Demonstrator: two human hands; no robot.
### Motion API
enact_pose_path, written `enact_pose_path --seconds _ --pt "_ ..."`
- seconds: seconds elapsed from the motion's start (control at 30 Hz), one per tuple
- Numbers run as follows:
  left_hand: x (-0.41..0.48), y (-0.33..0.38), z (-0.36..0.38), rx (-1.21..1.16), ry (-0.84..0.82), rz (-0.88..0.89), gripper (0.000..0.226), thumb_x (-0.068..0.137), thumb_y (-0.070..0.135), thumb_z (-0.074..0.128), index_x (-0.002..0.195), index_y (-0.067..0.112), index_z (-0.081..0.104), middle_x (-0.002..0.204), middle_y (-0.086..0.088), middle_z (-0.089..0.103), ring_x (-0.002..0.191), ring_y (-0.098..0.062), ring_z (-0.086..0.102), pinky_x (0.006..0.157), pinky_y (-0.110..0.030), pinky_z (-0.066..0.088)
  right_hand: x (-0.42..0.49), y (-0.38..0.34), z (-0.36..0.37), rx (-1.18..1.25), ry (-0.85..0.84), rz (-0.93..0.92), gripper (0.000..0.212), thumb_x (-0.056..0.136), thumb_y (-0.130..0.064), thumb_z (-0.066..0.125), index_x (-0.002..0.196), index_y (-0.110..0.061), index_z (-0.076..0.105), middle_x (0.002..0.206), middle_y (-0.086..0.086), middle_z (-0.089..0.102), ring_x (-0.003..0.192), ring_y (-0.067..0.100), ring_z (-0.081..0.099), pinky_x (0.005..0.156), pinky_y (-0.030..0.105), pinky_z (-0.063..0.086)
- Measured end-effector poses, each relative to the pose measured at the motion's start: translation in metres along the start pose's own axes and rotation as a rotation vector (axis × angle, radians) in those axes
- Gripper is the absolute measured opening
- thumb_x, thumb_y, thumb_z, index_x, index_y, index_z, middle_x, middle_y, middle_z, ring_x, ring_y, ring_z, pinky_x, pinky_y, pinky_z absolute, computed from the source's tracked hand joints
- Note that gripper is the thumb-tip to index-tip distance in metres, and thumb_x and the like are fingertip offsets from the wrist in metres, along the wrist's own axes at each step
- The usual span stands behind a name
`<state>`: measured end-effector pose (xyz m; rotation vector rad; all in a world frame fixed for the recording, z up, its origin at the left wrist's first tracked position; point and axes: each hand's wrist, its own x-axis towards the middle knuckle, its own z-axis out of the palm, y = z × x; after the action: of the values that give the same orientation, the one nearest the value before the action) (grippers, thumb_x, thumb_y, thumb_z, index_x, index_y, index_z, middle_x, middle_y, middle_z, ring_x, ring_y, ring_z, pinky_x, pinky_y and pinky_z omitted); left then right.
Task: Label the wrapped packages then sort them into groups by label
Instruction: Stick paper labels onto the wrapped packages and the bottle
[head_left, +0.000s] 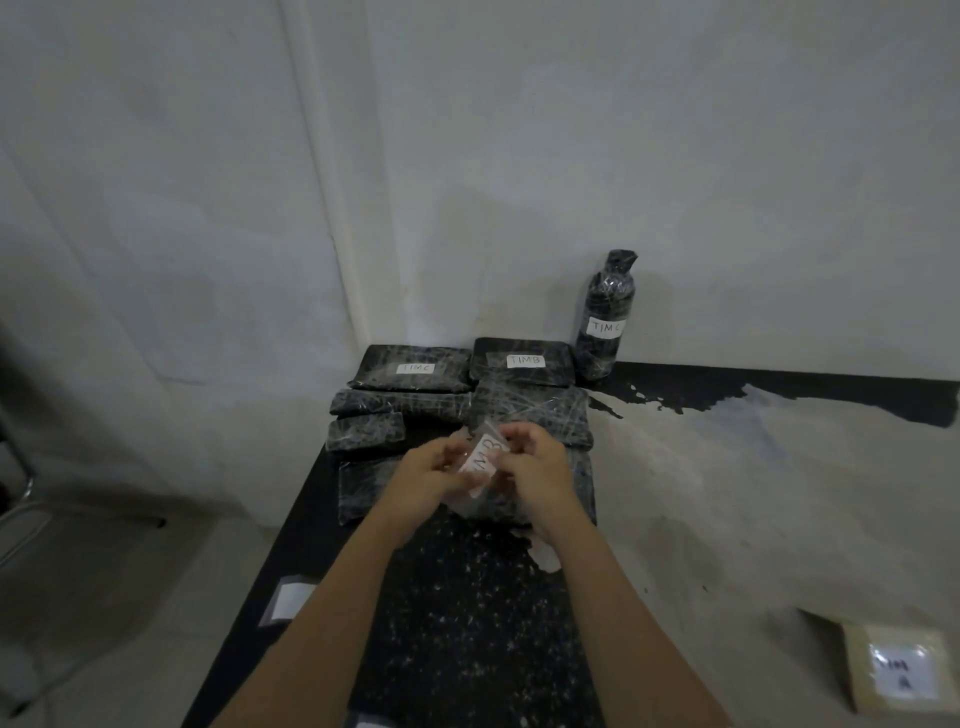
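Note:
Between my left hand (428, 470) and my right hand (535, 465) I hold a white paper label (482, 457) with handwritten letters, stuck on clear tape, above a large black wrapped package (550, 499). Behind it lie several black wrapped packages: one labelled at the back left (410, 369), one labelled at the back middle (524, 361), and unlabelled ones (363, 434). A wrapped bottle (605, 317) with a label stands upright against the wall.
The black speckled table (467, 613) meets a white wall at the back. A strip of tape with a paper label (291, 600) hangs at the table's left edge. A pale box with a label (901, 670) lies at the lower right. Metal chair legs (21, 519) stand at far left.

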<state>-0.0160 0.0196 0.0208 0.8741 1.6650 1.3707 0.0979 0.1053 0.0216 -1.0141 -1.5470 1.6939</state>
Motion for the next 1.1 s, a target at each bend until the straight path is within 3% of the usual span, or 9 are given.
enact_pose_path --seconds 0.1,0.2,0.4,0.47,0.6,0.8,0.93,1.0,1.1 --pt "0.000 -0.001 0.000 0.042 -0.041 0.003 0.026 0.081 -0.001 0.064 0.101 0.014 0.068 0.091 -0.002 0.070 0.079 -0.015 0.064 0.071 -0.028 0.051 0.002 0.000 -0.006 0.073 -0.022 0.033 0.017 0.084 0.001 0.062 0.086 -0.015 0.056 0.090 0.009 0.065 0.075 0.019 0.065 0.058 0.027 0.052" --pt "0.005 0.002 -0.002 0.103 -0.064 0.003 0.025 0.083 -0.001 0.063 0.099 0.016 0.068 0.088 0.000 0.070 0.073 -0.009 0.064 0.066 -0.022 0.052 0.006 -0.002 -0.012 0.033 -0.034 -0.008 0.017 0.083 -0.002 0.066 0.082 -0.017 0.057 0.080 0.002 0.064 0.067 0.011 0.063 0.051 0.018 0.050" --pt "0.025 0.005 -0.005 0.045 0.007 -0.072 0.014 0.079 0.003 0.070 0.087 0.014 0.072 0.090 -0.006 0.069 0.065 -0.011 0.065 0.050 -0.019 0.050 0.022 -0.006 -0.026 0.003 0.031 0.019 0.009 0.082 -0.005 0.069 0.077 -0.013 0.067 0.074 0.004 0.070 0.062 0.013 0.065 0.054 0.020 0.053" --pt "0.035 0.006 -0.003 -0.050 0.087 -0.131 0.012 0.078 0.002 0.070 0.090 0.005 0.070 0.093 -0.011 0.067 0.070 -0.017 0.065 0.052 -0.022 0.053 0.030 -0.004 -0.033 0.008 0.094 0.049 0.009 0.083 -0.007 0.067 0.077 -0.013 0.069 0.073 0.004 0.071 0.063 0.012 0.066 0.055 0.020 0.054" --pt "0.055 0.013 0.005 -0.171 0.156 -0.212 0.003 0.079 0.002 0.069 0.077 0.003 0.068 0.077 -0.011 0.069 0.057 -0.014 0.064 0.055 -0.025 0.055 0.047 0.000 -0.043 0.026 0.171 0.079 0.010 0.085 -0.009 0.065 0.080 -0.015 0.071 0.073 0.002 0.072 0.065 0.012 0.066 0.056 0.019 0.054" --pt "0.099 0.017 0.022 -0.275 0.249 -0.283 0.011 0.081 -0.002 0.066 0.092 -0.004 0.067 0.075 -0.015 0.065 0.058 -0.018 0.060 0.051 -0.022 0.056 0.081 0.004 -0.053 -0.134 0.303 0.018 0.017 0.091 -0.014 0.059 0.080 -0.009 0.070 0.074 0.003 0.067 0.071 0.020 0.063 0.069 0.030 0.056" --pt "0.129 0.012 0.033 -0.097 0.322 -0.249 0.011 0.080 0.001 0.070 0.070 0.005 0.066 0.069 -0.012 0.064 0.055 -0.019 0.058 0.053 -0.024 0.056 0.099 0.010 -0.060 -0.429 0.380 -0.100 0.022 0.094 -0.014 0.054 0.085 -0.003 0.071 0.080 0.013 0.067 0.070 0.016 0.053 0.054 0.003 0.038" --pt "0.142 0.008 0.038 0.074 0.347 -0.211 0.012 0.080 0.007 0.071 0.068 0.007 0.067 0.071 -0.011 0.064 0.062 -0.019 0.059 0.069 -0.032 0.057 0.106 0.014 -0.060 -0.547 0.402 -0.100 0.022 0.094 -0.013 0.052 0.095 -0.001 0.070 0.091 0.015 0.068 0.074 0.014 0.051 0.059 0.005 0.036" --pt "0.151 0.003 0.043 0.317 0.371 -0.129 0.011 0.080 0.015 0.072 0.080 0.004 0.073 0.081 -0.008 0.069 0.077 -0.015 0.060 0.077 -0.022 0.047 0.113 0.020 -0.059 -0.671 0.440 -0.046 0.019 0.095 -0.016 0.052 0.100 -0.006 0.067 0.098 0.012 0.067 0.085 0.020 0.056 0.086 0.034 0.046"
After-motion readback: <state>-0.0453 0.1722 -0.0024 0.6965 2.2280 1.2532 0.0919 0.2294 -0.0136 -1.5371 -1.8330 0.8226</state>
